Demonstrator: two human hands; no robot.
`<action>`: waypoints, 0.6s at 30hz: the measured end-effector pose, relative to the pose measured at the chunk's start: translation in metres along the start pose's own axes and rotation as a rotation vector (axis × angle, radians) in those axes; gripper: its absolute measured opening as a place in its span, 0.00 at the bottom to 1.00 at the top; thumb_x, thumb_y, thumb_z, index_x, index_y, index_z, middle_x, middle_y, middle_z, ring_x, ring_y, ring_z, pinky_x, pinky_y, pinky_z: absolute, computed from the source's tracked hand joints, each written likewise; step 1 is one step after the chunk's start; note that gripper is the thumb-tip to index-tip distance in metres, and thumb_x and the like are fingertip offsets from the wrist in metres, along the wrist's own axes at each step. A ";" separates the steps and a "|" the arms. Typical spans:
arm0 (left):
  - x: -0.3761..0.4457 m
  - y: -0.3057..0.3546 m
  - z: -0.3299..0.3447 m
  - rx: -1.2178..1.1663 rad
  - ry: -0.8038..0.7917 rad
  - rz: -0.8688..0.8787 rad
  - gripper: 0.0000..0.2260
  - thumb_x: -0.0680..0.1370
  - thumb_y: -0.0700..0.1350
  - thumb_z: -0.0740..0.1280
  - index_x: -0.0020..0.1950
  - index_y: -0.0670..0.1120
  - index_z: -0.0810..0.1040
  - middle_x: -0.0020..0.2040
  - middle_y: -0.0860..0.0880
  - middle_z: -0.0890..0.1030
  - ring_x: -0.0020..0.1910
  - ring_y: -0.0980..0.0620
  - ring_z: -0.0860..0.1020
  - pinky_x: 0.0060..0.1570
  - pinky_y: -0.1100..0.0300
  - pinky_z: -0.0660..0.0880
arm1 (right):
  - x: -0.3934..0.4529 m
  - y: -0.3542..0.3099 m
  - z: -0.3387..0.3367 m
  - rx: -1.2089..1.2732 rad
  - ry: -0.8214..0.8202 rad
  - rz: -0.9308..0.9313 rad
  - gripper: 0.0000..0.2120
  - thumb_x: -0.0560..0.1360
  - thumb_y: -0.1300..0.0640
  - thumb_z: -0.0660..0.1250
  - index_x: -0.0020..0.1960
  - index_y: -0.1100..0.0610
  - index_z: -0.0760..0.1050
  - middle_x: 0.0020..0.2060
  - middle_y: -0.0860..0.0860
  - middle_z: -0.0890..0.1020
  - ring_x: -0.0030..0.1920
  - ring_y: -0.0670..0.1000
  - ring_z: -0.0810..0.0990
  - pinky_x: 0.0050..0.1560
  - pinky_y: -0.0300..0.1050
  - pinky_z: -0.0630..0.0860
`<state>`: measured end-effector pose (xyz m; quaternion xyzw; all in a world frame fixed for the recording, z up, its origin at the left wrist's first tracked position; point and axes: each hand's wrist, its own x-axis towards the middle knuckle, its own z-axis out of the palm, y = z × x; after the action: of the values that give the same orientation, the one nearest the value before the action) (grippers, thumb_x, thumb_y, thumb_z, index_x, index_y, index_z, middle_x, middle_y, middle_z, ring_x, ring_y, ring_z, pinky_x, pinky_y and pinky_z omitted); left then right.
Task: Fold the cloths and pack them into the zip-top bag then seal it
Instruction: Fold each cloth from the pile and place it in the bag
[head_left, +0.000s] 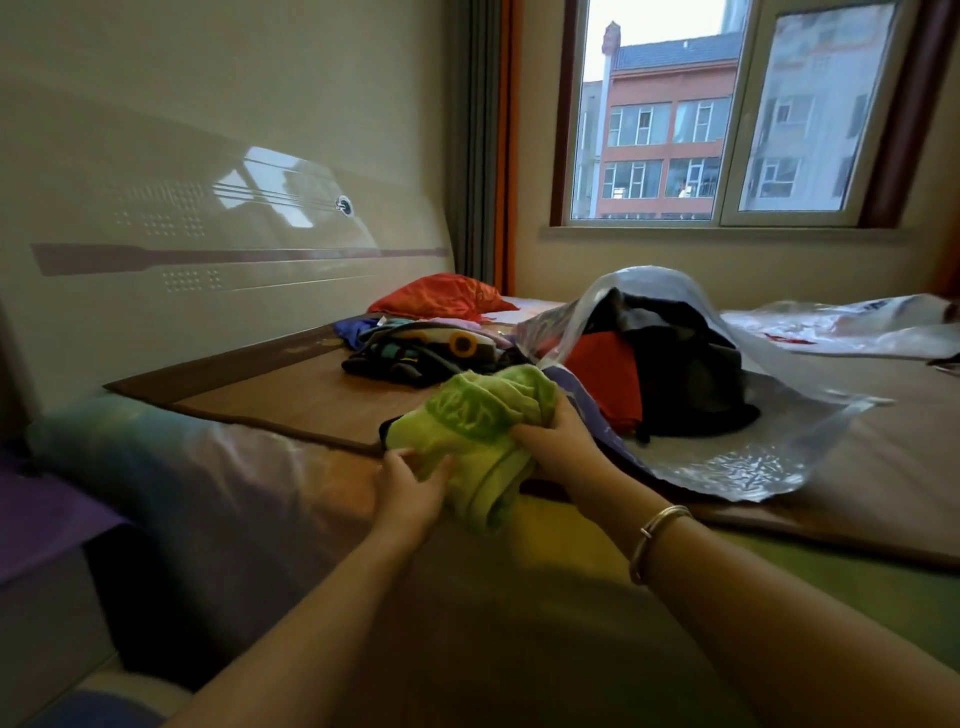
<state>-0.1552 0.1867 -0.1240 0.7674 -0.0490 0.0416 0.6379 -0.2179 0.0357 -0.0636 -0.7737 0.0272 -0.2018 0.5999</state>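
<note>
A bunched green cloth (475, 423) is held over the bed's near edge. My left hand (410, 486) grips its lower left side and my right hand (558, 441) grips its right side. Just behind the cloth lies a big clear zip-top bag (748, 415), its mouth open toward me. Red (608, 371) and dark (691, 364) folded cloths sit inside it. A pile of loose dark and patterned cloths (415, 353) lies further back, left of the bag.
A brown mat (270, 395) covers the bed. A red pillow (441, 296) lies by the headboard. Another plastic bag (852, 322) is spread at the far right. A window is behind the bed.
</note>
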 end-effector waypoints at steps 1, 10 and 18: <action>0.000 0.004 -0.002 -0.072 -0.017 -0.067 0.29 0.72 0.55 0.72 0.66 0.42 0.66 0.64 0.44 0.70 0.59 0.42 0.74 0.51 0.43 0.79 | -0.003 -0.006 0.000 0.111 -0.026 -0.018 0.19 0.76 0.67 0.63 0.55 0.44 0.68 0.47 0.45 0.77 0.50 0.48 0.78 0.50 0.44 0.78; -0.043 0.066 -0.009 -0.915 -0.360 -0.341 0.22 0.75 0.56 0.67 0.65 0.48 0.74 0.63 0.44 0.78 0.56 0.46 0.78 0.53 0.48 0.75 | -0.046 -0.038 -0.047 0.597 -0.249 0.160 0.18 0.74 0.60 0.67 0.64 0.53 0.71 0.57 0.57 0.81 0.56 0.58 0.81 0.49 0.55 0.81; -0.079 0.095 0.020 -0.615 -0.521 -0.178 0.17 0.75 0.46 0.70 0.63 0.47 0.76 0.54 0.43 0.83 0.48 0.46 0.83 0.37 0.53 0.80 | -0.079 -0.039 -0.127 0.632 -0.280 0.256 0.33 0.65 0.35 0.67 0.59 0.60 0.78 0.56 0.60 0.80 0.52 0.60 0.81 0.48 0.55 0.81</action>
<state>-0.2457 0.1515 -0.0455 0.5273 -0.1526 -0.2259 0.8048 -0.3420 -0.0471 -0.0243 -0.5606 -0.0224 -0.0155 0.8277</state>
